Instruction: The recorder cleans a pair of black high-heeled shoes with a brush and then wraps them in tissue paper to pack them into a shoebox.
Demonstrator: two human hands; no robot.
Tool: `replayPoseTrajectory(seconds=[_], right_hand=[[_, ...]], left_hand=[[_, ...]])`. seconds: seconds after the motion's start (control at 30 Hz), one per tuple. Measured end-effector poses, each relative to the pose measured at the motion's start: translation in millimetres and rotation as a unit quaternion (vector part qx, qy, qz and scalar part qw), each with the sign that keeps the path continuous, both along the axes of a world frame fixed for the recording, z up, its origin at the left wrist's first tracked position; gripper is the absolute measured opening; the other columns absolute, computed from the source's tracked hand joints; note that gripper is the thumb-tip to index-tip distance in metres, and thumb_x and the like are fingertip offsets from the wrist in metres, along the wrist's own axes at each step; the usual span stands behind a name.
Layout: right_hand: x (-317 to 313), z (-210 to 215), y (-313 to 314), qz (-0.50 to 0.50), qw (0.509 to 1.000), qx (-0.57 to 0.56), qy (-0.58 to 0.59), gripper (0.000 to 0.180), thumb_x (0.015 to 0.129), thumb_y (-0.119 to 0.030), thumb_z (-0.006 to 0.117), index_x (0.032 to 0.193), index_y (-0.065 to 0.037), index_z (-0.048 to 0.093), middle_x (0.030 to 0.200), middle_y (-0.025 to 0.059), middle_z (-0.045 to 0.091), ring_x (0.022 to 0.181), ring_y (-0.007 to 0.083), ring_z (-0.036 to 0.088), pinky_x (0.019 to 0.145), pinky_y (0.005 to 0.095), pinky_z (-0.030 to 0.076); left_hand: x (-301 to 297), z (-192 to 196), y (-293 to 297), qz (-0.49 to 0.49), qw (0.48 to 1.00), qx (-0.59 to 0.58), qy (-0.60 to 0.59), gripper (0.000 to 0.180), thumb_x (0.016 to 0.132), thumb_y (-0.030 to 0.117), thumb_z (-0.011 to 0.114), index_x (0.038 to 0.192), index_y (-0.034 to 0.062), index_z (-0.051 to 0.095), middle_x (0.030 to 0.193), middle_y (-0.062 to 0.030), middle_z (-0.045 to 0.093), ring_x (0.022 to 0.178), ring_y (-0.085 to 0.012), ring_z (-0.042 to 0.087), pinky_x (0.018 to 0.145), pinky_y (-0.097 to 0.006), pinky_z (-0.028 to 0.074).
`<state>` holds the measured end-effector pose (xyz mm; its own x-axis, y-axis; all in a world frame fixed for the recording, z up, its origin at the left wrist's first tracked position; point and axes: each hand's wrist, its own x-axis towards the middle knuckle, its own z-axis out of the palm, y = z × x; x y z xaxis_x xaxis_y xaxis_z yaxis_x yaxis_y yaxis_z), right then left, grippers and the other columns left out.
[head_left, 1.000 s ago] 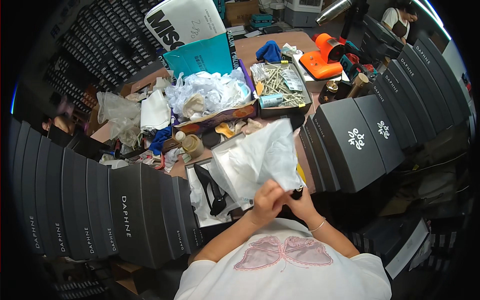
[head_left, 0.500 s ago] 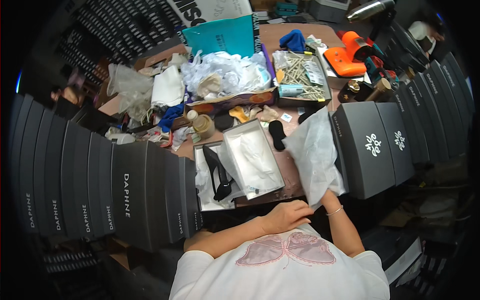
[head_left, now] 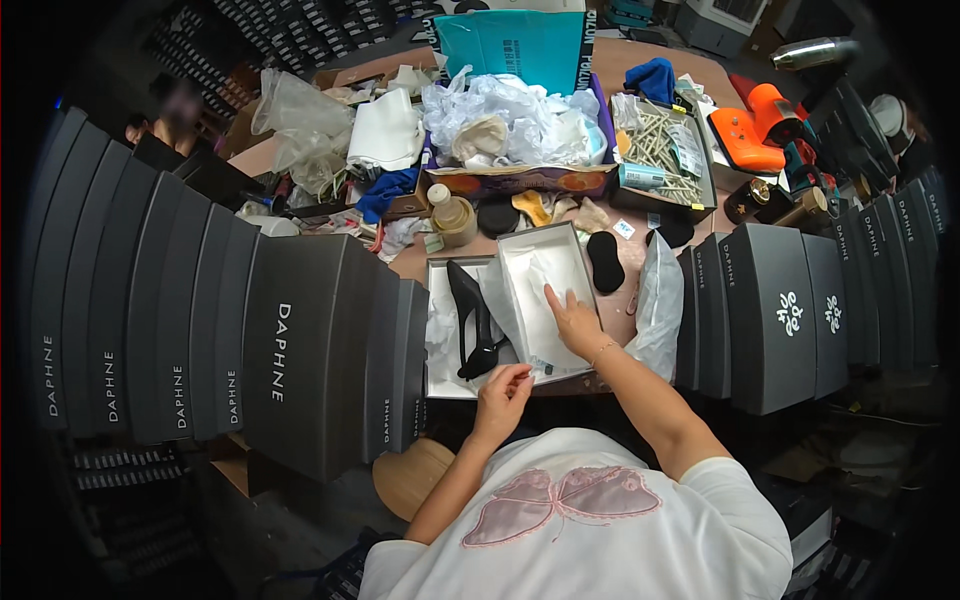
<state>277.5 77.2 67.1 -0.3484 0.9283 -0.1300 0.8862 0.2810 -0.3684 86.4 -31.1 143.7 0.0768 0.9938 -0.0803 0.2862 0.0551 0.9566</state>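
Note:
My right hand [head_left: 576,324] reaches over the white-lined box part [head_left: 570,250], index finger stretched out and nothing in its grasp. My left hand [head_left: 503,398] is at the near edge of the boxes, its fingers curled together; whatever they may pinch is hidden. Beside it, a black high-heeled shoe [head_left: 464,300] lies in the open shoebox [head_left: 437,385], with white tissue paper around it. The white-lined part overlaps this box's right side. A white paper-like wrap [head_left: 660,310] stands right of my right hand, touched by neither hand.
Grey shoeboxes [head_left: 305,350] stand in rows at left, and more grey shoeboxes [head_left: 760,310] at right. Behind are a black insole-shaped pad [head_left: 605,262], a bottle [head_left: 452,215], a carton of crumpled white paper [head_left: 520,183], a box of sticks [head_left: 655,150] and an orange device [head_left: 745,140].
My right hand has let go of the white wrap and moved left over the white-lined box part. My left hand has moved left to the boxes' near edge. The view has shifted.

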Motion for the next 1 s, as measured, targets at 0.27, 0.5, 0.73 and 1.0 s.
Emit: replayPoseTrajectory(seconds=[0.27,0.5,0.73,1.0], right_hand=[[22.3,84.0,5.0,-0.138,0.907,-0.040,0.395,0.025,0.090,-0.012,0.060,0.109,0.003,0.063,0.086,0.0067,0.067,0.074,0.0136,0.061,0.066,0.0275,0.048],[11.8,97.4,-46.3,-0.256,0.756,-0.151,0.584,0.028,0.100,-0.022,0.051,0.096,0.002,0.065,0.078,-0.0074,0.056,0.068,0.0023,0.046,0.059,0.0211,0.040],[26.0,92.6,-109.3,-0.137,0.817,-0.411,0.380,0.038,0.098,-0.029,0.049,0.088,0.003,0.065,0.065,0.0027,0.058,0.051,0.0084,0.051,0.047,0.0255,0.042],[40.4,59.6,-137.4,0.138,0.924,-0.218,0.282,0.040,0.084,-0.026,0.069,0.114,0.001,0.063,0.096,0.0174,0.066,0.081,0.0263,0.065,0.073,0.0358,0.052]], left_hand=[[-23.7,-14.0,11.5,0.006,0.996,-0.052,-0.078,0.094,0.078,0.023,0.076,0.149,0.0075,0.016,0.142,-0.0193,0.032,0.128,-0.0303,0.039,0.098,-0.039,0.043],[20.2,4.9,9.4,0.008,0.941,0.004,-0.339,0.072,0.088,0.003,0.062,0.147,0.0052,0.020,0.137,-0.0139,0.043,0.125,-0.0223,0.046,0.102,-0.038,0.042],[5.8,34.0,-28.9,0.265,0.832,-0.046,-0.485,0.025,0.091,-0.004,0.045,0.113,-0.0032,0.059,0.101,-0.0080,0.063,0.091,-0.0137,0.061,0.084,-0.028,0.049],[-71.6,30.7,-148.5,0.393,0.918,0.046,-0.013,0.030,0.082,-0.007,0.050,0.110,-0.0036,0.062,0.108,-0.0104,0.063,0.098,-0.0176,0.060,0.090,-0.029,0.045]])
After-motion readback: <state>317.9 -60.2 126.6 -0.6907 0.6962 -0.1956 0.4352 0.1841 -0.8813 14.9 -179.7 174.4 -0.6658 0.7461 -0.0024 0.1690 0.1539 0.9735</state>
